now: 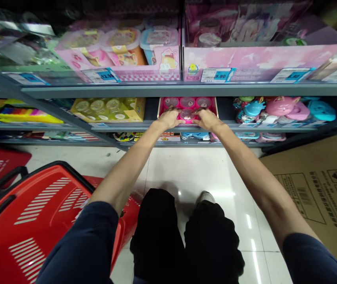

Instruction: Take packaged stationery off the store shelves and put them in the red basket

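A pink display box (216, 103) stands on the lower shelf, holding several round tubs with clear, glittery tops, such as the front middle tub (186, 114). At the box's front left, my left hand (170, 117) has its fingers curled over the tubs and its thumb toward the middle. My right hand (207, 118) mirrors it at the front right, fingers bent and thumb pointing inward. Both hands appear closed on the front of the box; the exact contact under the fingers is hidden.
A yellow box of jars (140, 108) sits left on the same shelf, colourful cups (283, 106) right. Above is a shelf edge (162, 91) with pink boxes. A red shopping basket (5, 225) stands at my left, a cardboard box (313, 165) at my right.
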Available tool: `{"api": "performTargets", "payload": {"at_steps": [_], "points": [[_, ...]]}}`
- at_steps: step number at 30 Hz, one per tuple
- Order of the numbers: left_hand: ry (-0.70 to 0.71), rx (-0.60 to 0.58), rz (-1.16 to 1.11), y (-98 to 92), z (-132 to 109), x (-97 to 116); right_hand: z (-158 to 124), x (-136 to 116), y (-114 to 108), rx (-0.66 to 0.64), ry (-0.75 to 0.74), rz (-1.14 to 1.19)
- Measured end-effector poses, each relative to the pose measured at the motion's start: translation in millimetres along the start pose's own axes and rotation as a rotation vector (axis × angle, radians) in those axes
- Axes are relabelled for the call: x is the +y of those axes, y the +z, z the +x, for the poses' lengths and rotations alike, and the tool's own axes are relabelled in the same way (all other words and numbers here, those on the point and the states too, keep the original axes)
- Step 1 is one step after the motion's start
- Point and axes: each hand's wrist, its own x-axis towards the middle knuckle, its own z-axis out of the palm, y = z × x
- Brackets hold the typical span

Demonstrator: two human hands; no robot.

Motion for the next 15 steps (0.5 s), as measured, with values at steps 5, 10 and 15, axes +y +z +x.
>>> {"api": "performTargets", "payload": {"at_steps": [5,10,15], "points": [[-0.064,0.012,-0.015,1.3,8.0,-5.9,2.2,-3.3,0.0,-0.009,0.001,-0.054],[0.051,0.004,0.034,-15.2,-13.0,24.1,-8.7,-20.6,-12.7,0.031,0.004,-0.031],[0.229,0.294,-0.204,-69.3,-163.9,29.2,-131.9,-37.5,26.0,0.522,-0.072,0.352]]}}
